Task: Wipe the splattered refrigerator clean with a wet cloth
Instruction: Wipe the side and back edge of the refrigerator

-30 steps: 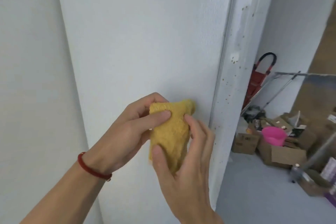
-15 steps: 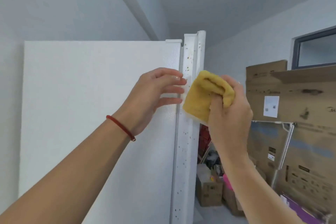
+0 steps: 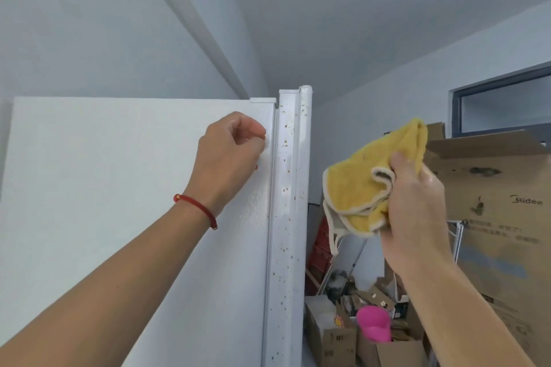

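Observation:
The white refrigerator (image 3: 119, 188) fills the left half of the view, seen from its side. Brown specks dot its door edge (image 3: 290, 188) from top to bottom. My left hand (image 3: 231, 158), a red string on its wrist, has curled fingers held against the side panel near the top corner and holds nothing. My right hand (image 3: 414, 205) grips a crumpled yellow cloth (image 3: 366, 188) in the air to the right of the door edge, clear of the refrigerator.
Large cardboard boxes (image 3: 501, 202) stand at the right under a dark-framed window (image 3: 504, 98). Lower down lie small cartons (image 3: 331, 340), a pink cup (image 3: 374, 323) and a metal rack leg (image 3: 457, 241). A ceiling beam (image 3: 193, 24) runs above the refrigerator.
The view swung up from the lower side panel to the refrigerator's top. My left hand let go of the cloth and curled; my right hand carried the cloth off to the right, away from the door edge.

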The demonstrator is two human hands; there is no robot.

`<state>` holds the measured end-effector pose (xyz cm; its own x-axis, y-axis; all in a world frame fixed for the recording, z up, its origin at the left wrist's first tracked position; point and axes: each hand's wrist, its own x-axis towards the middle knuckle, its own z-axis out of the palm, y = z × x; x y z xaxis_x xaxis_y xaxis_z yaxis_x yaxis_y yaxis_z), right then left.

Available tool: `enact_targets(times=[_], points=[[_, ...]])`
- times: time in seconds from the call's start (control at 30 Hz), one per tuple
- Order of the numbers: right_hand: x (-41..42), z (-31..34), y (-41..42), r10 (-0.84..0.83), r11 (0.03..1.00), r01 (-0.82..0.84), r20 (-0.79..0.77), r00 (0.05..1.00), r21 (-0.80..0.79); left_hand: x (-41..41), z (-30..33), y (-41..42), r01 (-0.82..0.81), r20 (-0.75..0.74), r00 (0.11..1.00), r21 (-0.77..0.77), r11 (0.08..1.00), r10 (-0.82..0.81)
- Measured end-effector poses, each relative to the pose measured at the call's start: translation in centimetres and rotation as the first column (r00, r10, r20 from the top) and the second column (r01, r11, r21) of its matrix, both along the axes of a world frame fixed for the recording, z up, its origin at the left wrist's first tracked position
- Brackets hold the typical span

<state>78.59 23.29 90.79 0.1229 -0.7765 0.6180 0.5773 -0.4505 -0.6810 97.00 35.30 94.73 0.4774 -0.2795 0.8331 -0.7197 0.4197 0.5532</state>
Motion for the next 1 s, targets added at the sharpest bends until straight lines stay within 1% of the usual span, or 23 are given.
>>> enact_targets(times=[0.03, 0.07, 0.1, 0.13, 0.17, 0.2, 0.27, 0.3, 0.33, 0.37, 0.43, 0.5, 0.53, 0.63, 0.67, 0.7, 0.77, 0.83, 0.9, 0.93, 1.0], points=[[0.8, 1.0, 0.9, -0.113, 0.979, 0.107, -0.027, 0.993, -0.175, 0.0, 0.2, -0.1, -0.014, 0.013, 1.0, -0.013, 1.0, 0.014], [2.1, 1.9, 1.7, -0.213, 0.925, 0.18, -0.064, 0.975, -0.336, 0.0, 0.7, -0.1, -0.028, 0.022, 0.999, -0.025, 0.999, 0.028], [3.6, 2.5, 2.0, -0.306, 0.859, 0.21, -0.139, 0.942, -0.467, 0.0, 0.8, -0.1, -0.039, 0.019, 0.999, -0.039, 0.998, 0.04], [5.3, 3.0, 2.0, -0.396, 0.78, 0.2, -0.219, 0.892, -0.593, 0.2, 1.1, -0.2, -0.046, 0.01, 0.999, -0.066, 0.997, 0.047], [7.1, 2.9, 1.5, -0.516, 0.682, 0.199, -0.27, 0.813, -0.704, 0.5, 1.3, -0.2, -0.049, -0.006, 0.999, -0.096, 0.994, 0.049], [8.5, 2.7, 1.0, -0.647, 0.577, 0.226, -0.271, 0.712, -0.784, 0.9, 1.6, -0.3, -0.058, -0.02, 0.998, -0.122, 0.991, 0.056], [10.1, 2.1, -0.6, -0.868, 0.33, 0.356, -0.134, 0.477, -0.874, 1.7, 2.0, -0.3, -0.094, -0.032, 0.995, -0.136, 0.986, 0.091], [10.2, 2.0, -1.4, -0.92, 0.239, 0.402, -0.073, 0.385, -0.884, 2.0, 2.1, -0.4, -0.115, -0.022, 0.993, -0.126, 0.985, 0.113], [10.2, 2.5, -1.9, -0.942, 0.183, 0.425, -0.034, 0.335, -0.887, 2.4, 2.3, -0.4, -0.147, 0.01, 0.989, -0.115, 0.982, 0.149], [10.3, 3.2, -2.3, -0.95, 0.149, 0.423, -0.011, 0.312, -0.894, 2.6, 2.5, -0.4, -0.187, 0.064, 0.979, -0.107, 0.976, 0.195], [10.5, 5.4, -2.3, -0.959, 0.119, 0.405, 0.0, 0.282, -0.907, 2.7, 3.4, -0.6, -0.253, 0.2, 0.943, -0.092, 0.963, 0.266], [11.1, 6.4, -2.0, -0.974, 0.074, 0.382, 0.016, 0.226, -0.921, 2.5, 4.7, -1.0, -0.28, 0.276, 0.919, -0.042, 0.959, 0.28], [11.4, 5.8, -1.9, -0.98, 0.051, 0.378, 0.027, 0.198, -0.925, 2.4, 5.4, -1.2, -0.283, 0.299, 0.914, -0.018, 0.959, 0.275], [11.8, 0.2, -1.6, -0.989, 0.037, 0.393, 0.023, 0.147, -0.919, 1.9, 6.2, -2.0, -0.247, 0.358, 0.909, 0.055, 0.967, 0.212], [11.8, -1.8, -1.4, -0.989, 0.058, 0.389, -0.001, 0.145, -0.919, 1.8, 6.3, -2.1, -0.221, 0.364, 0.914, 0.077, 0.972, 0.179], [12.0, -3.1, -1.1, -0.987, 0.102, 0.38, -0.046, 0.154, -0.919, 1.8, 6.3, -2.2, -0.195, 0.358, 0.922, 0.094, 0.976, 0.15], [12.2, -2.3, -0.7, -0.977, 0.173, 0.401, -0.104, 0.188, -0.9, 1.7, 6.3, -2.4, -0.124, 0.307, 0.948, 0.098, 0.987, 0.088], [12.8, 1.1, -0.7, -0.976, 0.177, 0.452, -0.097, 0.193, -0.874, 1.6, 6.8, -2.4, -0.055, 0.225, 0.974, 0.091, 0.994, 0.033], [13.1, 4.5, -0.9, -0.974, 0.185, 0.467, -0.1, 0.201, -0.865, 1.7, 7.2, -2.3, -0.005, 0.153, 0.988, 0.082, 0.997, -0.007], [13.1, 5.5, -1.2, -0.975, 0.176, 0.469, -0.088, 0.204, -0.866, 1.8, 7.2, -2.3, 0.008, 0.141, 0.99, 0.079, 0.997, -0.019], [12.9, 5.8, -1.8, -0.978, 0.139, 0.454, -0.05, 0.204, -0.88, 1.9, 7.3, -2.2, 0.002, 0.165, 0.986, 0.08, 0.997, -0.015]])
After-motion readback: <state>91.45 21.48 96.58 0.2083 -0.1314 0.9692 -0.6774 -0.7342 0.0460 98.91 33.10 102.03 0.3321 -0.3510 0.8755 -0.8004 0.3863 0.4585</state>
